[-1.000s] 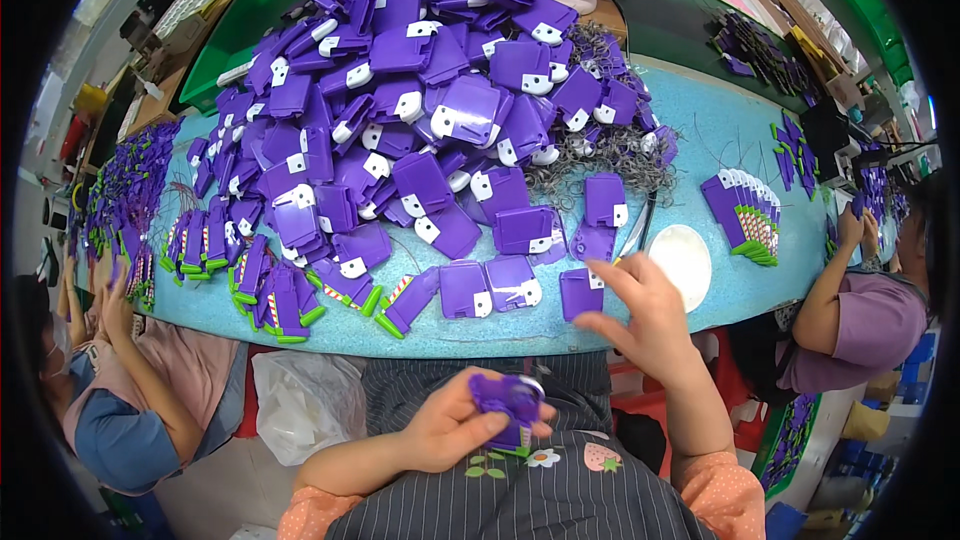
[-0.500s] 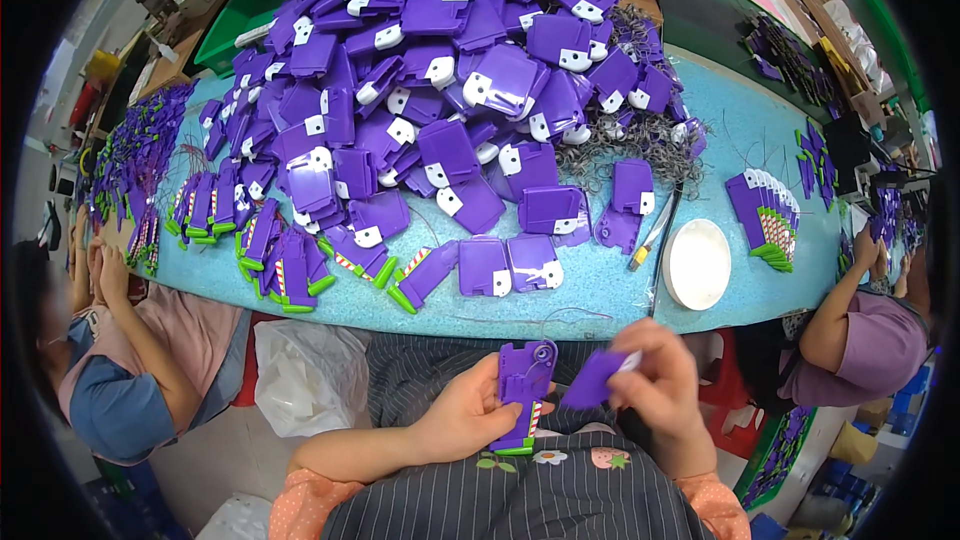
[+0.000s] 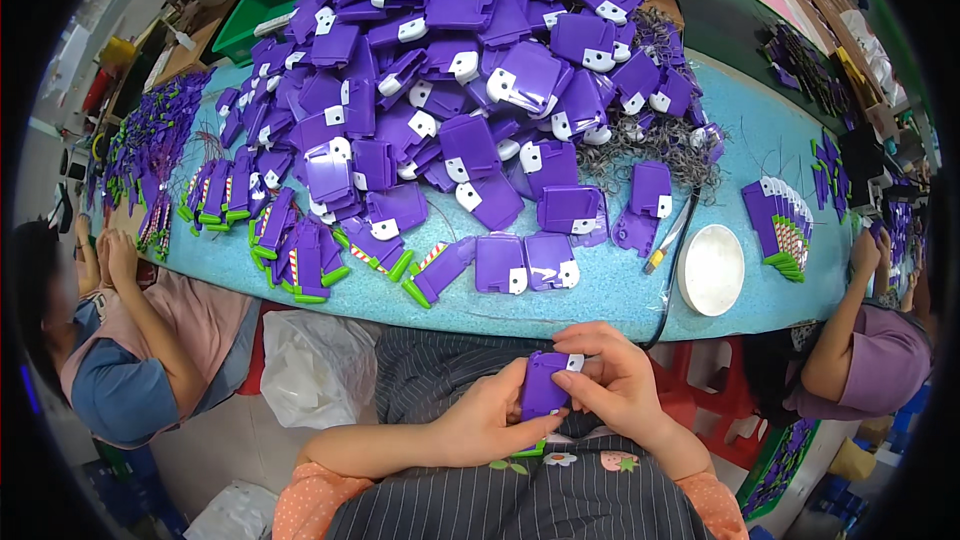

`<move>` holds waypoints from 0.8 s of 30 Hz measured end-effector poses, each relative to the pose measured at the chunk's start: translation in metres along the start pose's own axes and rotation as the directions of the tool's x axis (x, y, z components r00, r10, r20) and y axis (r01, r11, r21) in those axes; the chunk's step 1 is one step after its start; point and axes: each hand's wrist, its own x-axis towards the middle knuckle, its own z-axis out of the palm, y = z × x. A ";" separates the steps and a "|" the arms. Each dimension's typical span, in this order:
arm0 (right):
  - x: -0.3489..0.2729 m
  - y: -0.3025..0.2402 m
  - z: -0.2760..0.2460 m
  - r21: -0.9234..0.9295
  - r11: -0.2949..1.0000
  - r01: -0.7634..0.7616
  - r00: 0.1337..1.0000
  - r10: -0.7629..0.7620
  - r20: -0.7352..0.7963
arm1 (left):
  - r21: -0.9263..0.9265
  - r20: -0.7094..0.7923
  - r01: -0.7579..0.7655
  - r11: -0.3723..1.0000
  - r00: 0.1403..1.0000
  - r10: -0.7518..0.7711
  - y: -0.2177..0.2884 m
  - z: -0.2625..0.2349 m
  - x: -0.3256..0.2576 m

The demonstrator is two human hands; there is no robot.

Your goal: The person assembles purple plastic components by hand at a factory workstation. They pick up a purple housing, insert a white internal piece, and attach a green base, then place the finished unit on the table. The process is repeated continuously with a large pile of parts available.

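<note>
Above my lap, my left hand (image 3: 492, 418) grips a purple plastic part with a green end (image 3: 530, 450), its lower portion mostly behind my fingers. A flat purple cover (image 3: 543, 385) with a white corner lies over the top of that part. My right hand (image 3: 612, 380) pinches the cover at its white corner, thumb in front and fingers behind. Whether the two pieces are joined cannot be seen. On the table edge ahead lie two purple covers with white corners (image 3: 498, 262), next to a purple part with a green end and striped strip (image 3: 438, 270).
A big heap of purple covers (image 3: 440, 70) fills the table's middle. Dark wires (image 3: 665, 155) lie at its right, near a yellow-tipped cutter knife (image 3: 660, 250) and a white round dish (image 3: 711, 270). Fanned parts (image 3: 780, 230) stand farther right. Co-workers sit on both sides.
My right hand has moved left and laid the purple cover against the part in my left hand. The whole view has shifted slightly.
</note>
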 end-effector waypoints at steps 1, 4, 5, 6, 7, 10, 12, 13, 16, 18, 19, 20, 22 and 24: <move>-0.001 -0.001 0.000 0.023 1.000 -0.021 0.999 0.022 -0.039 | 0.045 -0.010 -0.002 0.999 1.000 0.003 0.001 0.000 0.000; -0.003 -0.005 0.002 0.191 0.981 -0.044 0.984 0.076 -0.163 | 0.252 0.003 -0.098 0.963 0.995 0.100 0.015 -0.007 0.003; -0.002 -0.006 0.005 0.310 0.950 -0.024 0.975 0.091 -0.203 | 0.285 0.007 -0.159 0.945 0.986 0.164 0.017 -0.006 0.004; -0.002 -0.007 0.007 0.426 0.905 0.003 0.966 0.107 -0.235 | 0.319 0.008 -0.220 0.922 0.973 0.229 0.018 -0.004 0.003; -0.002 -0.006 0.005 0.526 0.848 -0.066 0.977 0.163 -0.140 | 0.352 0.012 -0.278 0.894 0.956 0.293 0.019 -0.003 0.003; -0.001 0.002 -0.002 0.689 0.702 -0.182 0.981 0.179 0.077 | 0.361 0.092 -0.378 0.852 0.924 0.371 0.020 -0.005 0.004; -0.002 0.004 -0.003 0.699 0.705 -0.122 0.992 0.064 0.108 | 0.384 0.083 -0.387 0.838 0.919 0.386 0.013 -0.006 0.005; -0.002 0.005 -0.001 0.640 0.767 -0.058 0.997 0.018 0.069 | 0.395 0.074 -0.387 0.833 0.917 0.391 0.010 -0.006 0.004; -0.003 0.004 0.001 0.473 0.878 0.072 0.996 -0.084 0.006 | 0.430 0.036 -0.302 0.851 0.948 0.318 0.014 -0.003 0.002; -0.002 0.004 -0.004 0.421 0.905 0.065 0.996 -0.081 0.020 | 0.410 0.061 -0.180 0.894 0.984 0.170 0.019 -0.008 0.003; -0.001 0.001 -0.007 0.202 0.967 0.157 0.986 -0.166 0.031 | 0.401 0.071 -0.117 0.909 0.993 0.096 0.022 -0.011 0.005; 0.000 -0.007 -0.010 -0.025 0.968 0.248 0.967 -0.247 0.060 | 0.443 0.106 -0.271 0.855 0.963 0.250 0.024 -0.013 0.010; -0.001 -0.011 -0.012 -0.233 0.920 0.314 0.949 -0.304 0.077 | 0.498 0.202 -0.546 0.673 0.828 0.522 0.027 -0.017 0.021; 0.000 -0.007 -0.013 -0.200 0.938 0.284 0.958 -0.284 0.030 | 0.550 0.157 -0.498 0.670 0.850 0.502 0.030 -0.017 0.021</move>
